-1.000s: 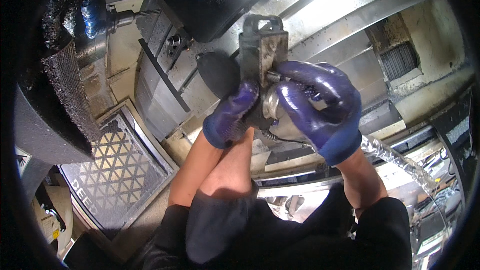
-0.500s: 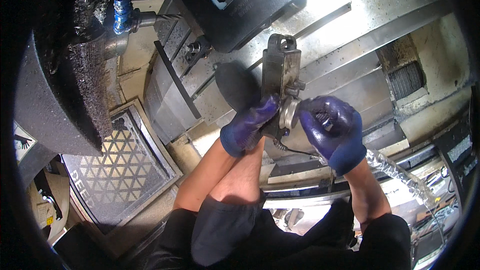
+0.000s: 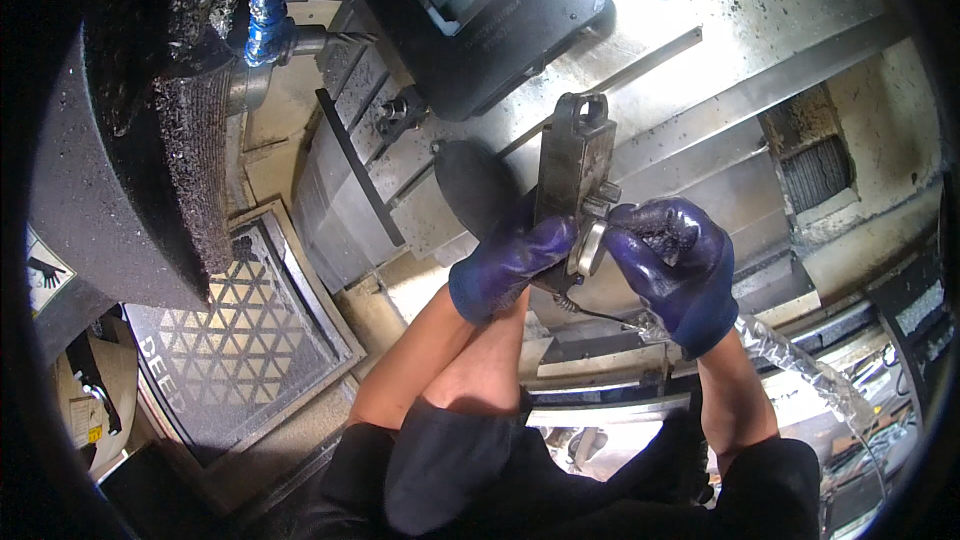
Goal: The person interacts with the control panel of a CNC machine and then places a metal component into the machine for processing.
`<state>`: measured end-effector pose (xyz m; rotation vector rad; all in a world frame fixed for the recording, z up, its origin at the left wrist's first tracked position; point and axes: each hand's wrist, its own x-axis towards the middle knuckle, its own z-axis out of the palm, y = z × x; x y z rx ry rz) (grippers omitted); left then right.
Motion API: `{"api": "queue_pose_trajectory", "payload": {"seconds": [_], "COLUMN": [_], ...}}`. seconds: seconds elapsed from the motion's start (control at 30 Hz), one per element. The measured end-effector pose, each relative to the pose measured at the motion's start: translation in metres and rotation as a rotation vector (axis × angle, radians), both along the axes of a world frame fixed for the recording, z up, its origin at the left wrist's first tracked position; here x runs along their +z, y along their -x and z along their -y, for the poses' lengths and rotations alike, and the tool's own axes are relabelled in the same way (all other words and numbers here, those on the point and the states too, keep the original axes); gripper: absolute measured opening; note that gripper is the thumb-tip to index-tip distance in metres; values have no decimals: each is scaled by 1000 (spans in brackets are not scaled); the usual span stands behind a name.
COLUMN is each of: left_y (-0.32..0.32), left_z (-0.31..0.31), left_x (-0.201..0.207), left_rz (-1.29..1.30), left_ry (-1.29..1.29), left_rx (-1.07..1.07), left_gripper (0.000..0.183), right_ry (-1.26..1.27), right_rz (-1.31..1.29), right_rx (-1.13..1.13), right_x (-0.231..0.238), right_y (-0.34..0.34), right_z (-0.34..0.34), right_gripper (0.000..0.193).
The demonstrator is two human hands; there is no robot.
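My left hand (image 3: 512,265), in a dark purple-blue coated glove, is closed around the lower part of a dark handheld machine control pendant (image 3: 575,165). The pendant stands on end, side-on to me, with a loop at its top. Small knobs (image 3: 598,202) and a round silver handwheel dial (image 3: 593,248) stick out from its right face. A coiled cable (image 3: 565,304) leaves its lower end. My right hand (image 3: 680,270), gloved alike, has its fingers curled, with fingertips pinched at the dial's edge. The pendant's front face is mostly turned away.
A black plate-like block (image 3: 490,35) with a rectangular opening lies on the slotted metal machine table (image 3: 640,80). A drill bit (image 3: 345,38) in the spindle area is at upper left, beside a blue hose (image 3: 265,25). A patterned step mat (image 3: 245,340) lies lower left.
The pendant and both hands sit slightly lower and further right in view, as the whole scene has shifted a little. My right fingers have moved on the dial's rim.
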<state>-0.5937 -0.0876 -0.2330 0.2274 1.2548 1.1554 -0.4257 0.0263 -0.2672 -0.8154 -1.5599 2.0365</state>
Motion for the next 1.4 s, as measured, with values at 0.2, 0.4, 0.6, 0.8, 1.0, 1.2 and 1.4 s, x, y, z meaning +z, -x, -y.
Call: {"api": "queue_pose_trajectory", "payload": {"seconds": [0.2,0.4,0.6,0.8,1.0,1.2,1.4], "left_y": [1,1,5,6,9,15,15], "left_z": [3,8,10,14,22,33,27], "left_x": [0,-7,-3,0,-4,-7,-6], "left_rz": [52,48,31,14,61,95,80], "left_ry": [80,56,81,73,31,124,33], "left_rx": [43,58,20,61,82,102,86], "left_gripper": [70,68,66,66,62,65,67], "right_ry": [-26,60,-4,62,-76,80,19], "right_rz": [-125,-201,-158,2,-30,-45,-67], "right_rx": [169,273,274,255,275,122,179], "right_x": [-5,-6,-4,-12,-9,-1,2], "right_y": [4,5,8,8,10,16,19], "right_z": [-6,-4,-6,3,3,11,12], "right_gripper": [14,11,9,11,12,17,15]}}
